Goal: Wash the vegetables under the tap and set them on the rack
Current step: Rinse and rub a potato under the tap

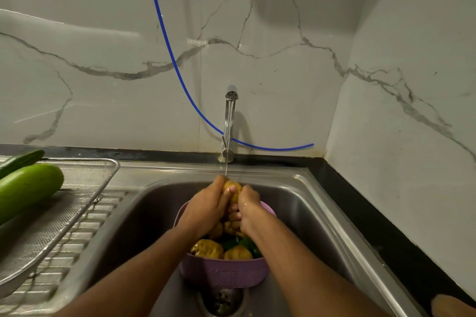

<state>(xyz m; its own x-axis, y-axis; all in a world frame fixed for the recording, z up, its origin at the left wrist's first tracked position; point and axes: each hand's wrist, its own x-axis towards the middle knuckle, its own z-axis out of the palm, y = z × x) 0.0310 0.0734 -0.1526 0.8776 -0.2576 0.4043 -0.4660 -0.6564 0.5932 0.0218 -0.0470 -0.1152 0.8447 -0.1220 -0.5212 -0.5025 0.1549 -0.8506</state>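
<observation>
Head view, the only 1 I have. Both hands meet over a steel sink (306,188). My left hand (206,207) and right hand (248,210) each curl their fingers around 1 knobbly yellow-brown vegetable, a potato (233,189) I think, held between them. A thin stream from the tap (229,121) lands on it just above the fingertips. Directly below the fingers sits a purple colander (224,271) holding more potatoes (207,248) and something dark green (247,243). Well off to the left of the fingers, a mesh rack (85,183) lies on the draining board, carrying a pale green gourd (28,188) and a darker cucumber (22,161). A blue hose (164,33) hangs down the marble wall behind.

I judge the step as rinsing this potato. Next, 1 hand must carry it left to the rack; it looks wet, so a firm grip matters.
</observation>
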